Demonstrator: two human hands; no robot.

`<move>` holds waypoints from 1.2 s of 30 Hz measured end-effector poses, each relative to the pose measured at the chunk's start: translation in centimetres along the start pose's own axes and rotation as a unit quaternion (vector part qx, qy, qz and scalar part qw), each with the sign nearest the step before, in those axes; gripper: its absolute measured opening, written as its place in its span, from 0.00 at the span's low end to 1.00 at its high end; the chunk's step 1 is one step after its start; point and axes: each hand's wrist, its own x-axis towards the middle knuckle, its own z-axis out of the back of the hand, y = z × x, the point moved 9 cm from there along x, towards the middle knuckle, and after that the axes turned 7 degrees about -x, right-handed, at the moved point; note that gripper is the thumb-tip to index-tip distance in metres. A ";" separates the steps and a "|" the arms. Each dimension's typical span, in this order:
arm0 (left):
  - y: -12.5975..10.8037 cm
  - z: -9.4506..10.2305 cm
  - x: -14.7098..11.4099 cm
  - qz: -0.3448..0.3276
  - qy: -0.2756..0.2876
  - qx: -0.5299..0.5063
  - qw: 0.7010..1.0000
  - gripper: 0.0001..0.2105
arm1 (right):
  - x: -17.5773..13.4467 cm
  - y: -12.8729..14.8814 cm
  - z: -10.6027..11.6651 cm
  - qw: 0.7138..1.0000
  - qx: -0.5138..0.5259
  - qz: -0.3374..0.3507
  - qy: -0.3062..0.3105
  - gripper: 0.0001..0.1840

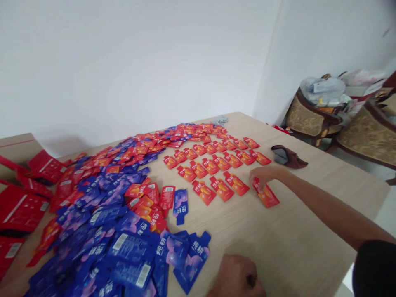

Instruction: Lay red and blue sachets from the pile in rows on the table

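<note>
At the right end of the nearest row, my right hand (262, 175) pinches the top of a red-and-orange pouch (269, 198), which lies at or just above the table. Beside it, similar red-and-orange pouches (221, 188) are laid out flat in three rows, all slanted the same way. My left hand (237, 277) is curled into a fist low in the view, with a dark hollow between its fingers and nothing sticking out. Close to its left lies a blue-and-purple pouch (193, 260), at the edge of a heap of blue pouches (130, 247).
Mixed red and blue pouches (123, 154) are heaped along the wall side of the wooden table (297, 231). Red boxes (23, 206) stand at the left. A dark brown cloth (289, 156) lies near the right edge. Patterned chairs (305, 113) holding bags stand beyond.
</note>
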 end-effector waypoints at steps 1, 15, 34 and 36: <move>-0.1 0.0 0.0 -0.004 0.000 -0.001 1.000 0.13 | -0.6 0.0 -0.3 0.999 0.000 0.017 -0.028 0.28; -0.1 -0.2 0.1 -0.047 -0.008 -0.031 0.998 0.13 | -10.9 -4.7 -9.8 0.947 0.019 -0.018 -0.319 0.30; 0.5 -1.0 0.3 -0.059 -0.011 -0.044 0.997 0.11 | -8.8 -3.9 -9.1 0.901 -0.019 -0.045 -0.431 0.27; 0.2 -0.7 0.2 -0.049 -0.003 -0.047 0.998 0.11 | -8.8 -3.8 -9.2 0.899 -0.015 -0.048 -0.436 0.26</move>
